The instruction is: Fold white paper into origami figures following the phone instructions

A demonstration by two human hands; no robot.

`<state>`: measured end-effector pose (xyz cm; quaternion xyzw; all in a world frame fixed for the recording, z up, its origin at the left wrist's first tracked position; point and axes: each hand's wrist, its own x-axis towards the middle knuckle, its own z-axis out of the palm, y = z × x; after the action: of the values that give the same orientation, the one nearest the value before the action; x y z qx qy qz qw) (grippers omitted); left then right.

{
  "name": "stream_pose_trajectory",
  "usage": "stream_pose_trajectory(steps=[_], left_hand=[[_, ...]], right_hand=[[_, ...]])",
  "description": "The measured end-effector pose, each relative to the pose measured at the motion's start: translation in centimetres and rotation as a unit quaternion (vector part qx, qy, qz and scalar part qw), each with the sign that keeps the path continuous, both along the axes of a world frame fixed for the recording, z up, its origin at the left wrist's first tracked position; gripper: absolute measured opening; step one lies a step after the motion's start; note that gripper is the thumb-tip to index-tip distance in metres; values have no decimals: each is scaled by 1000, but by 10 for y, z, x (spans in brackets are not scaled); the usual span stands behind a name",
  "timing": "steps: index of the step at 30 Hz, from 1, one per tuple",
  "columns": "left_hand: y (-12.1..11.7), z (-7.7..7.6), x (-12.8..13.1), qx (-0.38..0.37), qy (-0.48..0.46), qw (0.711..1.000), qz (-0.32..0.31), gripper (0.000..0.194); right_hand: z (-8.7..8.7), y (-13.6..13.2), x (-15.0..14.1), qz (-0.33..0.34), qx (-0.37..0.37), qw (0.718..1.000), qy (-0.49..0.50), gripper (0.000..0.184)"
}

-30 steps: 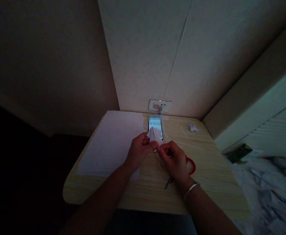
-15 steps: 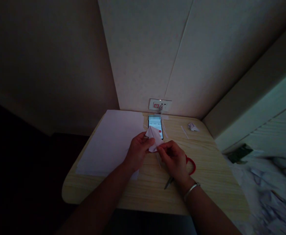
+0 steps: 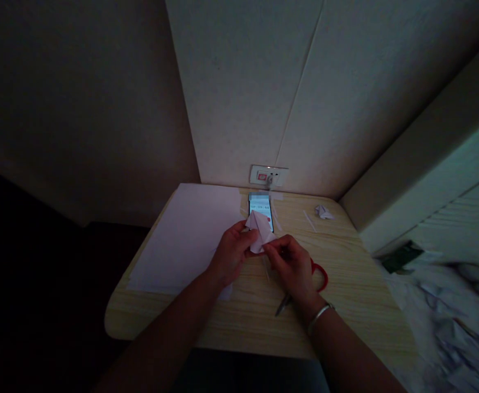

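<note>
A small piece of folded white paper [image 3: 260, 229] is held up over the table between both hands. My left hand [image 3: 234, 251] grips it from the left, thumb pressed on its face. At its lower right corner, the fingertips of my right hand [image 3: 291, 263] pinch an edge. Creases and a pointed top show on the paper. Beneath my right hand and wrist lie red-handled scissors [image 3: 320, 277], partly covered, with the blade tips showing to the left. Just behind the paper, a lit phone [image 3: 260, 204] is partly hidden by it.
A stack of white paper sheets [image 3: 194, 234] covers the table's left side. Thin paper strips [image 3: 309, 220] and a small folded paper piece [image 3: 324, 212] lie at the back right. A wall socket [image 3: 268, 175] with a plug sits above the wooden table [image 3: 358, 295].
The folded paper has shifted slightly, its lower right part now spread a little toward my right fingers. Both hands have kept nearly the same place.
</note>
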<state>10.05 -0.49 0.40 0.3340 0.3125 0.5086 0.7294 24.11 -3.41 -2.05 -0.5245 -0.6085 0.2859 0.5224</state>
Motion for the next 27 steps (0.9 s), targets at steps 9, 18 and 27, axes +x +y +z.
stream_pose_trajectory(steps=[9,18,27], left_hand=[[-1,-2,1,36,22,999,-14,35],[-2,-1,2,63,23,998,-22,50],[0,0,5,54,4,997,60,45]], right_hand=[[-5,4,2,-22,-19,999,34,19],[-2,5,-2,-12,-9,991,135,22],[5,7,-1,64,-122,971,193,24]])
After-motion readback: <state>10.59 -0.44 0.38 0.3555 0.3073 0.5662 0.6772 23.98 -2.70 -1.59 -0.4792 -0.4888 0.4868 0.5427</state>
